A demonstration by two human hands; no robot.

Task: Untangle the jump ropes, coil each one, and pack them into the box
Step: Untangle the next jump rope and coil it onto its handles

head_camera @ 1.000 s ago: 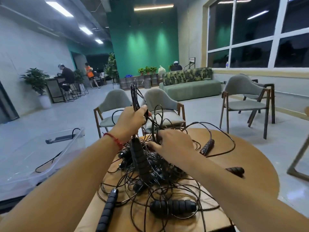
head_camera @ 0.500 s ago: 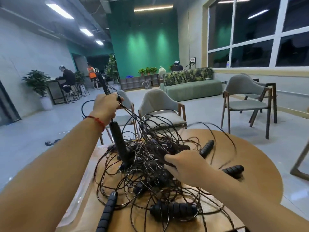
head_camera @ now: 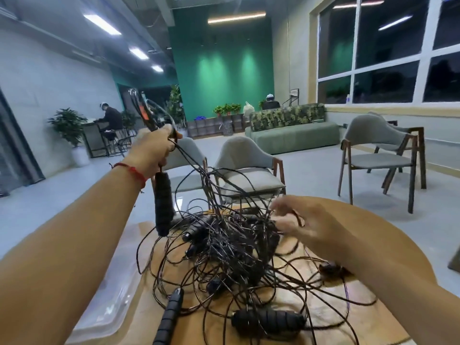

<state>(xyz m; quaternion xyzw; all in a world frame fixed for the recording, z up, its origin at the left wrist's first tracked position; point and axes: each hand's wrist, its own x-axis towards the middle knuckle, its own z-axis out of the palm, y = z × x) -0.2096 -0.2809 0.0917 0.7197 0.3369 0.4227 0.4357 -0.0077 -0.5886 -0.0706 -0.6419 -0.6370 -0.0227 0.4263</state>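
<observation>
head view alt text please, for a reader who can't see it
A person's left hand holds up cords that run down into a tangled pile of black jump ropes on a round wooden table, one black foam grip dangling below the fist. The blurred right hand is at the pile's right side; grey chairs stand behind.

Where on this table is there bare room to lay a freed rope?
Bare table shows along the far right rim beyond the right hand, and a strip between the clear box and the slim handle. The middle is crowded with tangled jump ropes.
</observation>
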